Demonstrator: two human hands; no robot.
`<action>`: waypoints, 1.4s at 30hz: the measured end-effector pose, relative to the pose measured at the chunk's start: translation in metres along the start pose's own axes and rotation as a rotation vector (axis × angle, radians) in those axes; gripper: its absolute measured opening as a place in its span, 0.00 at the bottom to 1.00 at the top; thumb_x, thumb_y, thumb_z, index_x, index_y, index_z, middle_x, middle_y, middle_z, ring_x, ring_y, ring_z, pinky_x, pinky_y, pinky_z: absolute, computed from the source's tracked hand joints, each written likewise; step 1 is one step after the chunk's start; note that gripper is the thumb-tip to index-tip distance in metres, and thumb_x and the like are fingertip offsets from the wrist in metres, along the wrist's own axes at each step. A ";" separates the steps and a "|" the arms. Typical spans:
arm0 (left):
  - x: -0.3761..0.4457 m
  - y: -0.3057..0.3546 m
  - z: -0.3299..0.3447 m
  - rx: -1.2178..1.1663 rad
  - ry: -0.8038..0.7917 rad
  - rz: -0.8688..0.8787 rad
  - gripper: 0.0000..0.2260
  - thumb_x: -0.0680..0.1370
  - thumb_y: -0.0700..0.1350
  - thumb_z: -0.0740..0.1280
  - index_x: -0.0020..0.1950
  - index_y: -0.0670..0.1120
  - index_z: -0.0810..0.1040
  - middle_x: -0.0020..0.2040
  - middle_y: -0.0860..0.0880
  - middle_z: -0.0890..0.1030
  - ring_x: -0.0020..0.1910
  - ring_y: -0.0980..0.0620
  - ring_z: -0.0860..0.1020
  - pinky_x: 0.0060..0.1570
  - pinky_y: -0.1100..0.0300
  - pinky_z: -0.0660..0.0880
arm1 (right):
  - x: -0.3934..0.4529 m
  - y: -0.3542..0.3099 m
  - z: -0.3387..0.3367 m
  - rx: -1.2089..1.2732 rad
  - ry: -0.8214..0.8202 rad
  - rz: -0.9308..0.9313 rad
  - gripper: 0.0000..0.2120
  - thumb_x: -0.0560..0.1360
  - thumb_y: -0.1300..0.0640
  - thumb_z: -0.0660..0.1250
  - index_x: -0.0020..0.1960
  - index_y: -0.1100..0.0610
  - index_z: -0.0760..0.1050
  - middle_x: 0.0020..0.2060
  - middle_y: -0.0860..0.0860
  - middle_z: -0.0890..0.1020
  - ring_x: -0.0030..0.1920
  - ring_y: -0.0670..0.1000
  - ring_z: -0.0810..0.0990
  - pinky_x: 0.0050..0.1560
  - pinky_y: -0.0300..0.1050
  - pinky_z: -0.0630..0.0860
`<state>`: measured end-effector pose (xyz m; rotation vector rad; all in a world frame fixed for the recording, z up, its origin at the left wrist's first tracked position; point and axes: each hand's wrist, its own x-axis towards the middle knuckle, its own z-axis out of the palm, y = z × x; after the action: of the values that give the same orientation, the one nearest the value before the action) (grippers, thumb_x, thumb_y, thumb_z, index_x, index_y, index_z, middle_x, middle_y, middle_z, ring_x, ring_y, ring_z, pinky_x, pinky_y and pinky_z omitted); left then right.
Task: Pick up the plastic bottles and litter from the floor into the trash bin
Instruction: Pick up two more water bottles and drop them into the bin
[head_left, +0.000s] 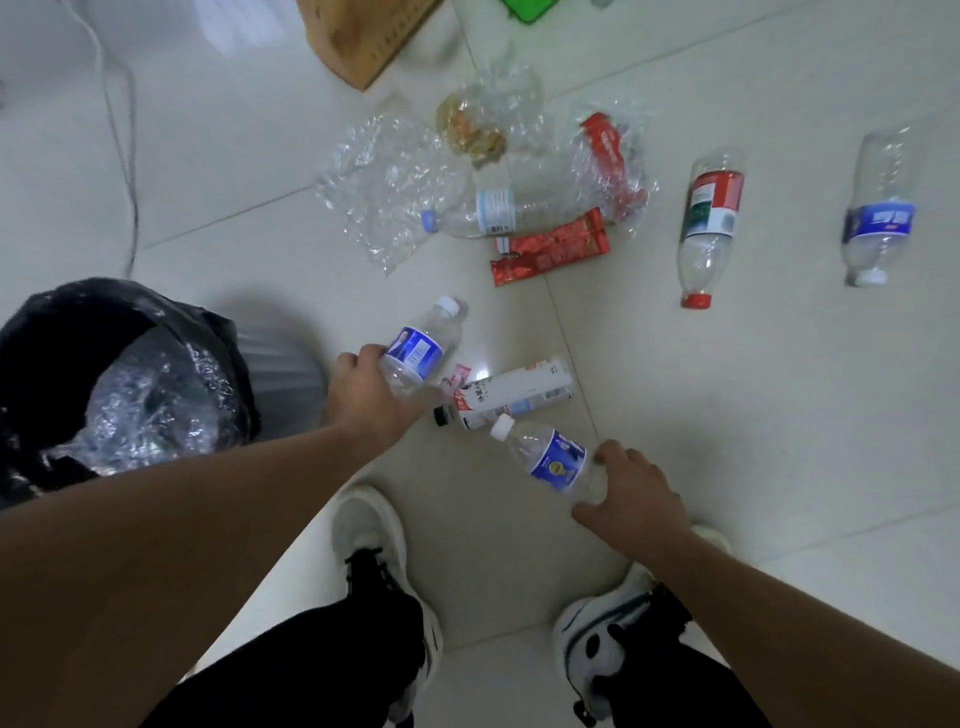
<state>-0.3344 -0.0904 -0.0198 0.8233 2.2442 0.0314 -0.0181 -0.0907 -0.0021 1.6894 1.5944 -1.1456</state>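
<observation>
My left hand (363, 395) grips a clear bottle with a blue label (421, 348) by its base, just right of the trash bin (270, 364). My right hand (631, 488) holds a second blue-label bottle (545, 457) by its base, cap pointing up-left. A white drink bottle with a black cap (514, 397) lies on the floor between them. Farther off lie a red-label bottle (709, 228), another blue-label bottle (880, 213), a clear bottle (493, 213), red wrappers (550, 252) and crumpled clear plastic (384, 182).
The bin has a black liner (47, 332) and holds crumpled clear plastic. A white cable (122, 140) runs along the floor at the left. A wooden piece (363, 36) stands at the top. My two shoes (374, 525) are at the bottom.
</observation>
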 end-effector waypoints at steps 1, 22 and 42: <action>-0.011 0.006 -0.013 -0.027 0.008 -0.008 0.49 0.51 0.73 0.66 0.70 0.54 0.73 0.57 0.53 0.68 0.51 0.48 0.76 0.51 0.54 0.73 | -0.014 0.000 -0.013 0.060 0.005 0.024 0.30 0.65 0.38 0.74 0.62 0.44 0.68 0.56 0.48 0.76 0.59 0.57 0.78 0.59 0.57 0.79; -0.193 0.092 -0.168 -0.196 0.052 -0.059 0.28 0.59 0.53 0.80 0.54 0.52 0.72 0.44 0.52 0.80 0.44 0.48 0.80 0.42 0.55 0.72 | -0.198 0.008 -0.234 0.490 0.222 0.074 0.24 0.62 0.44 0.76 0.51 0.46 0.67 0.42 0.47 0.82 0.43 0.52 0.83 0.44 0.50 0.79; -0.199 0.146 -0.151 -0.308 0.008 -0.062 0.32 0.56 0.57 0.74 0.58 0.57 0.72 0.50 0.58 0.79 0.47 0.57 0.80 0.45 0.57 0.76 | -0.183 0.036 -0.257 0.372 0.224 0.018 0.20 0.64 0.49 0.80 0.47 0.48 0.71 0.39 0.46 0.82 0.39 0.44 0.80 0.35 0.41 0.69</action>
<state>-0.2475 -0.0552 0.2539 0.5875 2.1974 0.3424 0.0830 0.0277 0.2745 2.1303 1.5611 -1.3471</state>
